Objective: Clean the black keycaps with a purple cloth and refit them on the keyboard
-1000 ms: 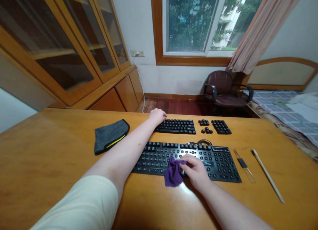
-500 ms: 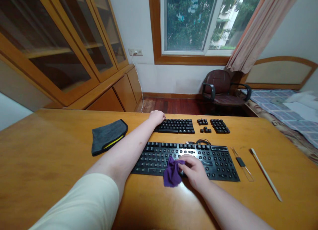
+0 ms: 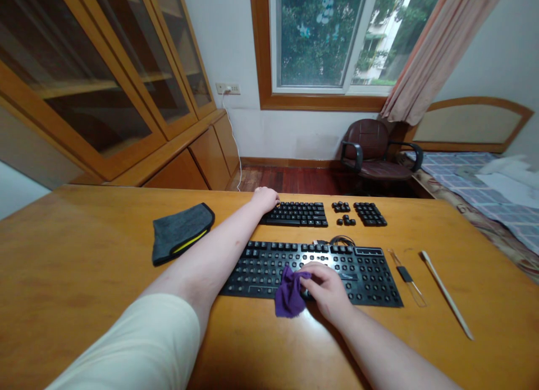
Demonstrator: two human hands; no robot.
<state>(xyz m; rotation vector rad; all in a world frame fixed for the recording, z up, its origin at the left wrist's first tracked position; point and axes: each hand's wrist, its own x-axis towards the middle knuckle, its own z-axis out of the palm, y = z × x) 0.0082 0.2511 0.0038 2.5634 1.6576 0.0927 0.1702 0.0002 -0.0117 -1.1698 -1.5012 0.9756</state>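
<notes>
My right hand [image 3: 327, 287] pinches a small purple cloth [image 3: 288, 292] against the front row of a black keyboard [image 3: 370, 272] that lies near me on the wooden table [image 3: 84, 278]. My left hand [image 3: 265, 198] reaches across to the far side, fingers curled over the left end of a laid-out block of black keycaps [image 3: 298, 214]. More loose keycaps [image 3: 346, 212] and a numpad block of keycaps [image 3: 370, 214] lie to the right of that block.
A folded grey cloth with a yellow stripe [image 3: 181, 233] lies left of the keyboard. A wire keycap puller [image 3: 406, 275] and a thin pale stick [image 3: 446, 293] lie to its right. A brown armchair [image 3: 374, 154], bed [image 3: 484, 188] and glass-door cabinet [image 3: 105, 87] stand beyond the table.
Almost nothing has moved. The view has shifted slightly, and my right hand with the purple cloth has edged a little to the left on the keyboard.
</notes>
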